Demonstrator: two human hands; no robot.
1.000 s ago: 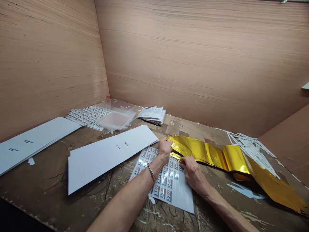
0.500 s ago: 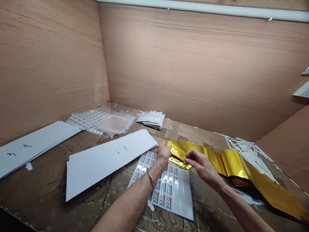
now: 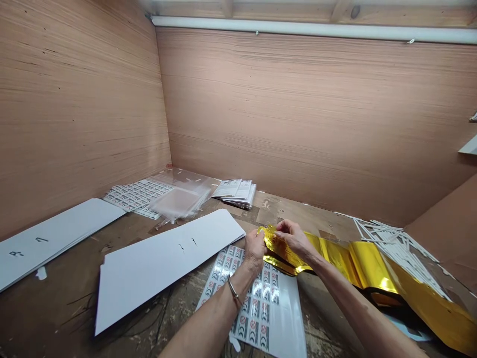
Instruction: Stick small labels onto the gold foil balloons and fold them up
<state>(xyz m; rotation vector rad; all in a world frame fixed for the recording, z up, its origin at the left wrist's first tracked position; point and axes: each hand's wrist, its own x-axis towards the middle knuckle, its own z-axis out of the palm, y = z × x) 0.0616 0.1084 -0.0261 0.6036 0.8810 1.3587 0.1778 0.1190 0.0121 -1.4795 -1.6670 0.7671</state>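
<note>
Foil (image 3: 374,263), gold — left hand (image 3: 255,248) closed on its end, right hand (image 3: 292,236) pinched, seemingly on it, two white card stacks (image 3: 156,273).

Tabletop (image 3: 59,318): worn brown surface is spreading wide.
White stacks (image 3: 164,268): two are lying left and centre.
CE label sheet (image 3: 264,323): lying at centre stack's right.
Back: smaller labels (image 3: 130,196), clear plastic (image 3: 179,200), leaflets (image 3: 236,191) are resting.
Gold foil (image 3: 372,266): trailing rightward.
White strips (image 3: 404,256): lying beyond it.
</note>
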